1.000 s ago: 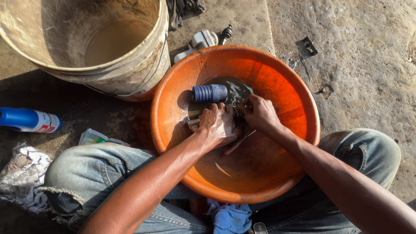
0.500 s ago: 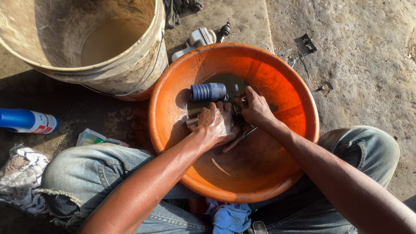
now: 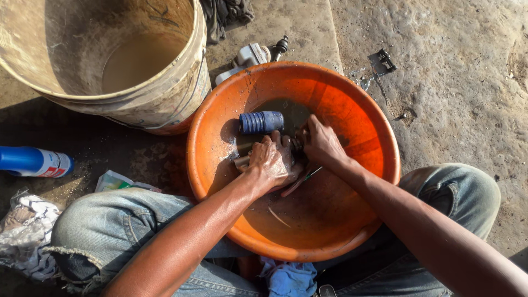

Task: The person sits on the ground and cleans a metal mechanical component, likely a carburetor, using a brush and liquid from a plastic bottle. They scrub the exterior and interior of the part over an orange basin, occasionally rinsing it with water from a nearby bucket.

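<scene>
The person sits low on the concrete ground [image 3: 456, 93] with denim-clad knees spread to either side of an orange plastic basin [image 3: 352, 110], so the basin rests between the legs and both arms reach down into it. The left hand [image 3: 272, 162] is curled shut over a small metal part [image 3: 242, 161], whose dull cylindrical end sticks out from under the fingers toward the basin's left wall; the grip looks firm, as if to keep the wet piece from slipping. The right hand [image 3: 322, 143] presses close against the left, fingers bent down onto the same part, but I cannot tell whether it pinches something of its own or only rubs. A thin brush-like tool [image 3: 300, 181] with a reddish handle lies under the two hands, pointing toward the basin's near rim. Dark, dirty liquid pools in the far half of the basin, and a blue ribbed cylinder [image 3: 262, 122] lies there just beyond the left hand's knuckles, apart from it. A large, grimy bucket [image 3: 181, 104] holding murky water stands touching the basin's far left rim. A blue spray bottle [image 3: 33, 162] lies on the ground at the left, near a crumpled rag [image 3: 25, 231]. Small metal parts [image 3: 253, 55] lie past the basin's far rim.
</scene>
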